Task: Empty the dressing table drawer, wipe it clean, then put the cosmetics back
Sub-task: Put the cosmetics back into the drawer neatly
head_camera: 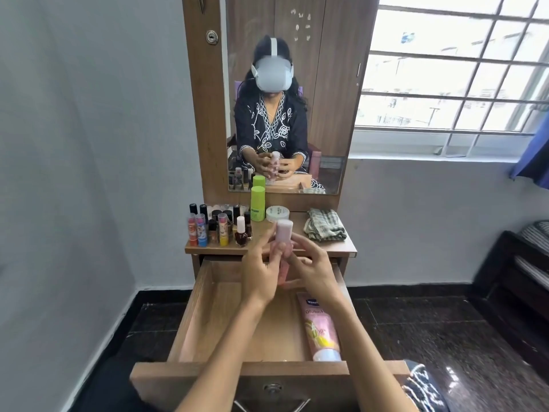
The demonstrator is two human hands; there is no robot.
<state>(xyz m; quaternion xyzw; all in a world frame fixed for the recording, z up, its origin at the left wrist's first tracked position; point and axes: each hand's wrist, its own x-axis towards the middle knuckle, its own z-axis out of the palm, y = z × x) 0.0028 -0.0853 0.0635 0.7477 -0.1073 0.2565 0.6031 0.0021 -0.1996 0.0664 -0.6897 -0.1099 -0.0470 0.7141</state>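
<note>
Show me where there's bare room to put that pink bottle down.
Most free: the drawer floor left of the pink tube. A smaller patch on the tabletop, between the white jar and checked cloth. The tabletop's left end is crowded with small bottles.

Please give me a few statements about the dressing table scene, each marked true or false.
1. Both hands hold the pale pink bottle above the open drawer. True: the left hand and right hand both grip it.
2. The drawer holds nothing. False: a pink lotion tube lies along its right side.
3. The checked cloth lies on the tabletop's right part. True.
4. The green bottle lies in the drawer. False: it stands upright on the tabletop by the mirror.
5. The nail polish bottles are grouped on the tabletop's left part. True.
</note>
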